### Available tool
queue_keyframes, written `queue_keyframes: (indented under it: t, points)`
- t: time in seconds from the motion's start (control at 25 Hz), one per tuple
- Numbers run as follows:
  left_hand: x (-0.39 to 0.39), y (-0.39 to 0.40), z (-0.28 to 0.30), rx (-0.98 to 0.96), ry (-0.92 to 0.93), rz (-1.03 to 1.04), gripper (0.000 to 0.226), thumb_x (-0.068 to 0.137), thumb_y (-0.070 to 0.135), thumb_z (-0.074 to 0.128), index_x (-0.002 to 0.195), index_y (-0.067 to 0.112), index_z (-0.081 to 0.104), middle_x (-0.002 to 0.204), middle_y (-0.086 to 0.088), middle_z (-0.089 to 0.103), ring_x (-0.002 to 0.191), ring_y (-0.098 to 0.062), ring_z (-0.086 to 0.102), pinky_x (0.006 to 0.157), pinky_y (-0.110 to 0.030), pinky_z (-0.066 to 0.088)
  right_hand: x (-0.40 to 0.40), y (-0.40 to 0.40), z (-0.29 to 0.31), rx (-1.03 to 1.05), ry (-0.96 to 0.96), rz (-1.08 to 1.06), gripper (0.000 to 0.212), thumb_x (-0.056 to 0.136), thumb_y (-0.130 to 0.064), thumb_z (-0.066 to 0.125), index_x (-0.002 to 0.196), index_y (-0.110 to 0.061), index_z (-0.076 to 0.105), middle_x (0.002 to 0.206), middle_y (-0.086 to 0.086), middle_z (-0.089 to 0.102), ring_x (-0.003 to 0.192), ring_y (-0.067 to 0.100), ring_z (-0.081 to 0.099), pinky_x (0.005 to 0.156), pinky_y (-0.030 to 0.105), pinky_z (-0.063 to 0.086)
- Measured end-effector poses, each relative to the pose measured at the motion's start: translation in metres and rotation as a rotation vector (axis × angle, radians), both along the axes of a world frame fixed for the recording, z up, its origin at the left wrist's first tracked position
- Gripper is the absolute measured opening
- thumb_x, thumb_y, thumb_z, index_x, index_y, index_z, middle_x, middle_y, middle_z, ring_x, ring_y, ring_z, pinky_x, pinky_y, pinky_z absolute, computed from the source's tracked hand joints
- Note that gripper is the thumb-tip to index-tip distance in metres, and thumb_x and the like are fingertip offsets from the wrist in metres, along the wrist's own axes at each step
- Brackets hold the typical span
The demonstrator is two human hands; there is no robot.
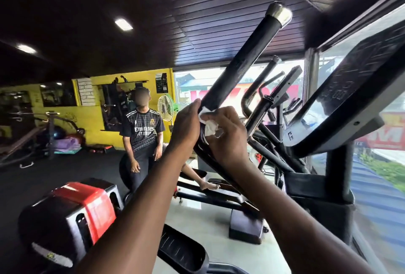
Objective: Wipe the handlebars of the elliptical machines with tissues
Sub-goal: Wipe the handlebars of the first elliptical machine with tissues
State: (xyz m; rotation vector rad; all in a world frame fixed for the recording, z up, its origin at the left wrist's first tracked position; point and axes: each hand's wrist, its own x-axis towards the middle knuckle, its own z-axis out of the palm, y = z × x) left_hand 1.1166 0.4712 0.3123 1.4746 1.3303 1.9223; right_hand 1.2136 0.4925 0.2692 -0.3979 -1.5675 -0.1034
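Black elliptical handlebar [241, 63], tilted from lower left toward 1 o'clock, ending in a silver end cap [281, 13]. Both hands meet on its lower section, near the centre of the view. Left hand [186, 125]: fingers curled round the bar from the 9 o'clock side, grip closed on the handlebar itself, thumb lying up along the bar. Right hand [228, 135]: grip closed on a crumpled white tissue [209, 123], which it presses against the handlebar from the 3 o'clock side; the tissue shows between the two hands, touching the bar.

At 3 o'clock, the machine's console [350, 89], a dark tilted panel on a thick post, with large windows [383, 133] behind it. Further black handlebars [260, 107] of neighbouring machines stand just beyond the hands, toward 2 o'clock.

At 9 o'clock, well apart from the machine, a person in a dark patterned jersey [142, 133] stands on the black floor before a yellow wall [135, 78]; a small green-and-white fan [167, 107] stands beside that person. At 7 o'clock, a red and black machine housing [72, 214]. Overhead, a dark slatted ceiling with two lit panels [123, 24].
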Motion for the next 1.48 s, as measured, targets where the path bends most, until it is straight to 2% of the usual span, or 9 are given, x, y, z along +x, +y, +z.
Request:
queue_keyframes:
  t: [0.16,0.24,0.4,0.56,0.64,0.8,1.16,1.32,1.48]
  points:
    - [0.016,-0.011,0.018,0.059,0.123,0.066,0.039,0.096,0.038,0.038,0.066,0.024,0.060,0.073,-0.006,0.058,0.073,-0.026,0.058,0.078,-0.046,0.048,0.027,0.011,0.065,0.026,0.431,-0.011,0.023,0.076,-0.008,0.056,0.096,-0.006,0.067,0.094,0.002,0.056,0.079,0.009,0.051,0.063,0.018,0.048]
    - [0.027,-0.015,0.030,0.035,0.080,0.116,0.039,0.098,0.043,0.041,0.068,0.026,0.058,0.075,0.001,0.059,0.072,-0.018,0.057,0.083,-0.040,0.046,0.017,0.013,0.056,0.029,0.351,-0.009,0.027,0.075,-0.001,0.062,0.100,-0.005,0.070,0.096,0.006,0.055,0.082,0.016,0.053,0.067,0.013,0.045]
    - [0.045,-0.016,0.043,0.003,-0.005,0.143,0.051,0.095,0.060,0.037,0.075,0.029,0.071,0.089,-0.007,0.073,0.085,-0.025,0.068,0.085,-0.043,0.053,0.023,0.024,0.025,0.264,-0.116,-0.002,0.032,0.069,-0.005,0.073,0.101,-0.009,0.072,0.091,0.011,0.056,0.079,0.028,0.058,0.059,0.037,0.053]
    - [0.068,-0.009,0.048,0.054,0.044,0.318,0.081,0.069,0.088,0.036,0.091,0.018,0.069,0.099,-0.015,0.071,0.095,-0.029,0.068,0.095,-0.051,0.048,0.060,0.040,0.090,0.155,0.243,0.154,0.039,0.077,-0.006,0.060,0.113,-0.015,0.071,0.093,0.002,0.050,0.075,0.018,0.057,0.061,0.035,0.054]
    - [0.074,-0.005,0.050,0.041,0.066,0.328,0.079,0.065,0.090,0.034,0.088,0.024,0.071,0.097,-0.010,0.073,0.094,-0.028,0.069,0.095,-0.051,0.049,0.051,0.038,0.079,0.149,0.187,0.193,0.033,0.079,-0.007,0.057,0.108,-0.011,0.071,0.093,0.003,0.050,0.080,0.020,0.056,0.061,0.034,0.053]
    - [0.085,-0.017,0.053,0.022,0.070,0.330,0.056,0.094,0.063,0.035,0.100,0.021,0.070,0.087,0.000,0.071,0.082,-0.017,0.066,0.075,-0.028,0.051,0.045,0.042,0.038,0.317,-0.151,0.176,0.025,0.073,0.001,0.067,0.096,-0.008,0.070,0.090,0.009,0.055,0.079,0.025,0.058,0.060,0.027,0.051]
    - [0.097,-0.022,0.056,0.055,0.072,0.338,0.039,0.103,0.039,0.032,0.131,0.025,0.056,0.116,0.012,0.058,0.101,0.003,0.049,0.084,-0.013,0.034,0.051,0.043,0.069,0.158,0.121,0.239,0.046,0.073,0.005,0.062,0.114,-0.013,0.069,0.089,0.008,0.052,0.067,0.020,0.054,0.057,0.020,0.039]
    - [0.096,-0.020,0.058,0.033,0.072,0.338,0.026,0.104,0.037,0.032,0.110,0.032,0.056,0.087,0.018,0.057,0.070,0.017,0.047,0.053,0.004,0.038,0.048,0.047,0.068,0.186,0.150,0.249,0.049,0.071,0.008,0.063,0.114,-0.013,0.068,0.089,0.007,0.051,0.070,0.020,0.053,0.054,0.024,0.045]
    - [0.095,-0.018,0.054,0.020,0.098,0.329,0.039,0.103,0.042,0.033,0.128,0.026,0.058,0.117,0.015,0.058,0.105,0.000,0.056,0.084,-0.014,0.039,0.058,0.048,0.070,0.251,0.093,0.213,0.050,0.070,0.010,0.065,0.114,-0.013,0.069,0.087,0.007,0.051,0.071,0.020,0.054,0.055,0.025,0.048]
